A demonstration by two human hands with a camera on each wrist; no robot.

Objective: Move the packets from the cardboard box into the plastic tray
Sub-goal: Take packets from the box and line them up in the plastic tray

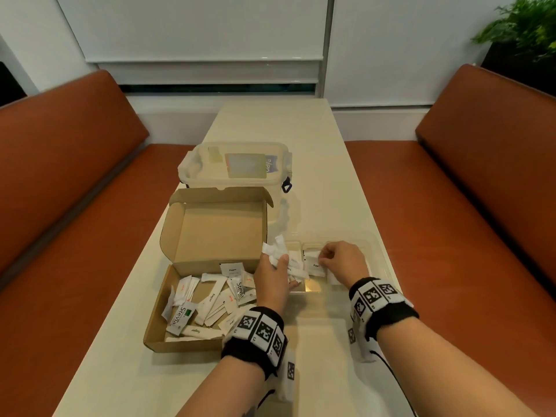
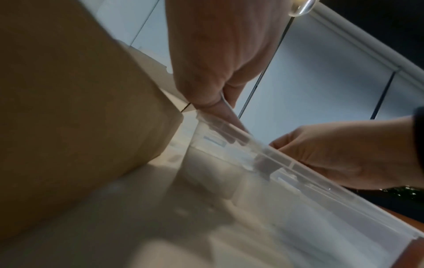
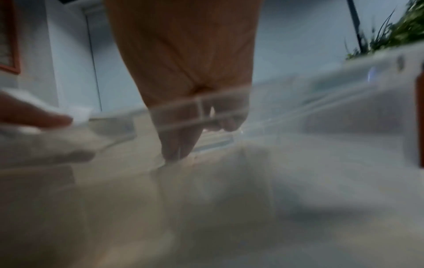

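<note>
An open cardboard box (image 1: 156, 335) lies left of centre on the table, with several white packets (image 1: 210, 299) loose in its bottom. Right of it stands a clear plastic tray (image 1: 373, 251) with compartments. My left hand (image 1: 278, 260) grips a bunch of white packets (image 1: 273, 249) over the tray's left end. My right hand (image 1: 326, 260) reaches into a middle compartment, its curled fingers pinching a packet marked Pepper (image 1: 314, 264). In the right wrist view the right hand's fingertips (image 3: 176, 148) point down behind the tray wall (image 3: 344, 108). The left wrist view shows the box side (image 2: 69, 108) and the tray rim (image 2: 321, 183).
A lidded clear plastic container (image 1: 234, 164) stands just behind the cardboard box. Orange benches (image 1: 75, 206) (image 1: 466, 206) run along both sides of the narrow table (image 1: 316, 145). A potted plant (image 1: 526, 28) sits at the far right.
</note>
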